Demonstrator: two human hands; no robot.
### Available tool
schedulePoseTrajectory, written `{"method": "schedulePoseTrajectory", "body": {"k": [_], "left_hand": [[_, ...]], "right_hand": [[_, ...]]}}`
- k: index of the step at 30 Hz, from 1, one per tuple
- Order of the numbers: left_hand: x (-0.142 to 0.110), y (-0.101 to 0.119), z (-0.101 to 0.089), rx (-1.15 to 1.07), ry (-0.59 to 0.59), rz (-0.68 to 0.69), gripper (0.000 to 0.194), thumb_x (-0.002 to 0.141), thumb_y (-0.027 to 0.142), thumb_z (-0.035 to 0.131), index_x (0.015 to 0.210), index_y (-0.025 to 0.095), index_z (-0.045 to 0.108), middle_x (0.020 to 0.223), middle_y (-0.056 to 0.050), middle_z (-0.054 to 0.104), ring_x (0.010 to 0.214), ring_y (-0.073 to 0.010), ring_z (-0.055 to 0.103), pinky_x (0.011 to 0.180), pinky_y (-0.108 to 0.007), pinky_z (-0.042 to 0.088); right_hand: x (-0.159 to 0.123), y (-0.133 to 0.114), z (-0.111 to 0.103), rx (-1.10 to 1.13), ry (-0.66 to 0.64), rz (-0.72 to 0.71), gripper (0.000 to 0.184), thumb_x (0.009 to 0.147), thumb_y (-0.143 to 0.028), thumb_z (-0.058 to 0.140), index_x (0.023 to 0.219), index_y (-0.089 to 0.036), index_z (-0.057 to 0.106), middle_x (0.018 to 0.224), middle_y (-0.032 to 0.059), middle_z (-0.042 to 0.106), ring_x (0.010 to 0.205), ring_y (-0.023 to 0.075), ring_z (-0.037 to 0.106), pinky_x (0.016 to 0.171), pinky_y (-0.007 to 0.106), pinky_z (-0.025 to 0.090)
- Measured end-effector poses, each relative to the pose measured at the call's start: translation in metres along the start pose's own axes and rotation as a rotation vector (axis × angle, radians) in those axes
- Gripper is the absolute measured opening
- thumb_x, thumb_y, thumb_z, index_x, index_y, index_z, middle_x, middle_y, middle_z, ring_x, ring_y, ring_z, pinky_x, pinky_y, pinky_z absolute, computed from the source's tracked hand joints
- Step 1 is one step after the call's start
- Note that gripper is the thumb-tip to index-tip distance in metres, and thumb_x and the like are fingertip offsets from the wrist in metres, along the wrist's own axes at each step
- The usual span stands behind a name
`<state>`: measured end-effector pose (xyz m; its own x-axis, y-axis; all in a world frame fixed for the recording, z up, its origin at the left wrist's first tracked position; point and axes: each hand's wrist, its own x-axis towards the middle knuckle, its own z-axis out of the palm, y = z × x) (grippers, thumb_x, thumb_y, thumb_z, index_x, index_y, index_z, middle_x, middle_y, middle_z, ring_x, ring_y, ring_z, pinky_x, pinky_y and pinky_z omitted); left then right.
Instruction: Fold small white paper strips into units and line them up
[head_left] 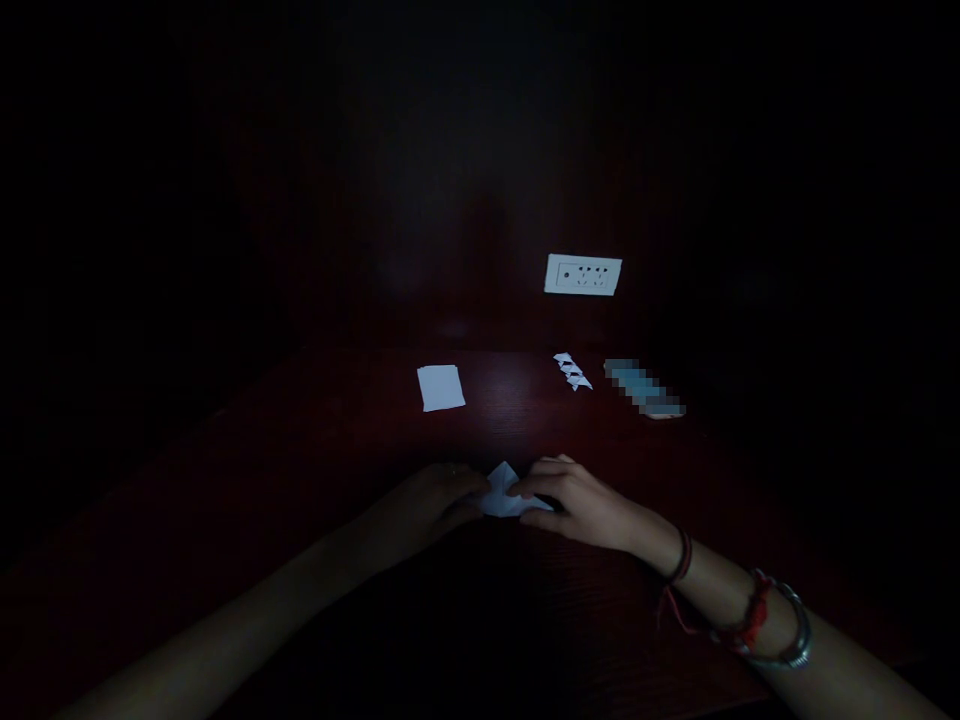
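Observation:
A small white sheet of paper (pixel 501 497), partly folded with a pointed top, lies on the dark red table between my hands. My left hand (pixel 448 497) grips its left edge, thumb below and fingers above, mostly in shadow. From the other side my right hand (pixel 574 500) holds it, with the fingers curled over the paper and the thumb near its right corner. Fingers cover parts of both side edges. Beyond them are a stack of white square paper (pixel 441 388) and a short row of folded white paper pieces (pixel 573 371).
To the right of the folded pieces lies a blurred-out, phone-shaped object (pixel 643 389). A white wall socket panel (pixel 583 275) is set in the dark panel behind the table (pixel 360 420). Most of the surroundings are too dark to make out.

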<state>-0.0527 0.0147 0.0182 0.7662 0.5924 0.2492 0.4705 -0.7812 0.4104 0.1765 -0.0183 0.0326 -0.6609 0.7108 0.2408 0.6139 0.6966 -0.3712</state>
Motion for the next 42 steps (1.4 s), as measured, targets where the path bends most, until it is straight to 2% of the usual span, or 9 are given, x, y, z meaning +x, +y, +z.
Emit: {"method": "schedulePoseTrajectory", "body": {"k": [4,7,10,13,19,23,28,38,42], "left_hand": [[0.001,-0.002,-0.001,-0.109,0.011,-0.053,0.016,0.085,0.024,0.044,0.096,0.023,0.055,0.095,0.002,0.058,0.085,-0.0129,0.055,0.076,-0.027,0.043],[0.001,0.002,-0.002,-0.103,0.075,-0.092,0.02,0.086,0.022,0.04,0.102,0.025,0.053,0.1,0.002,0.057,0.089,-0.0126,0.054,0.079,-0.026,0.042],[-0.001,0.005,0.001,-0.047,0.146,-0.117,0.034,0.087,0.018,0.035,0.12,0.027,0.037,0.116,0.001,0.049,0.101,-0.0137,0.049,0.086,-0.028,0.039],[-0.002,0.002,0.005,0.098,0.13,-0.095,0.046,0.085,0.012,0.034,0.127,0.028,0.027,0.118,-0.003,0.045,0.1,-0.016,0.049,0.082,-0.03,0.042],[-0.002,-0.009,0.012,0.359,0.172,0.053,0.029,0.079,0.012,0.046,0.104,0.022,0.054,0.126,-0.007,0.033,0.112,-0.0259,0.036,0.087,-0.041,0.036],[-0.004,-0.006,0.009,0.332,0.063,0.086,0.029,0.08,0.01,0.045,0.106,0.019,0.053,0.112,-0.006,0.051,0.098,-0.0201,0.048,0.083,-0.036,0.04],[-0.006,-0.003,0.008,0.301,0.034,0.083,0.032,0.08,0.009,0.044,0.109,0.02,0.051,0.113,-0.005,0.052,0.097,-0.0191,0.05,0.083,-0.034,0.041],[-0.006,-0.006,0.011,0.259,0.047,0.075,0.034,0.081,0.011,0.043,0.11,0.025,0.052,0.116,-0.003,0.051,0.102,-0.0206,0.048,0.086,-0.037,0.039],[-0.004,-0.008,0.014,0.205,0.093,0.049,0.032,0.085,0.013,0.038,0.11,0.027,0.051,0.112,-0.001,0.053,0.098,-0.0171,0.051,0.084,-0.033,0.041]], "right_hand": [[0.0,0.004,0.002,0.09,0.007,0.018,0.027,0.077,-0.024,0.053,0.103,-0.019,0.057,0.089,0.0041,0.056,0.082,0.0133,0.052,0.074,0.024,0.04],[-0.001,0.008,0.003,0.142,0.023,0.023,0.028,0.075,-0.023,0.056,0.103,-0.019,0.058,0.092,0.0044,0.056,0.085,0.0136,0.052,0.076,0.024,0.041],[-0.001,0.01,0.005,0.185,0.05,0.028,0.03,0.074,-0.022,0.057,0.104,-0.019,0.057,0.098,0.0047,0.055,0.091,0.0139,0.051,0.082,0.026,0.04],[-0.001,0.012,0.006,0.216,0.065,0.036,0.032,0.073,-0.02,0.058,0.104,-0.019,0.057,0.102,0.0047,0.055,0.096,0.0143,0.05,0.085,0.027,0.039],[-0.001,0.016,0.008,0.335,0.071,0.114,0.034,0.07,-0.019,0.06,0.104,-0.021,0.057,0.102,0.0046,0.056,0.085,0.0136,0.053,0.075,0.028,0.044],[-0.001,0.02,0.009,0.439,0.061,0.164,0.034,0.07,-0.021,0.06,0.104,-0.018,0.057,0.1,0.0061,0.056,0.079,0.0127,0.054,0.07,0.027,0.045],[-0.001,0.024,0.011,0.537,0.067,0.202,0.034,0.071,-0.022,0.059,0.105,-0.016,0.056,0.093,0.0052,0.057,0.075,0.0108,0.052,0.068,0.025,0.044],[-0.003,0.018,0.006,0.329,0.098,0.134,0.03,0.075,-0.018,0.053,0.105,-0.017,0.056,0.091,0.0046,0.058,0.074,0.0114,0.053,0.068,0.025,0.045],[-0.003,0.016,0.003,0.175,0.176,0.126,0.042,0.078,-0.01,0.043,0.118,-0.019,0.044,0.093,0.005,0.056,0.079,0.0124,0.053,0.074,0.028,0.045]]}}
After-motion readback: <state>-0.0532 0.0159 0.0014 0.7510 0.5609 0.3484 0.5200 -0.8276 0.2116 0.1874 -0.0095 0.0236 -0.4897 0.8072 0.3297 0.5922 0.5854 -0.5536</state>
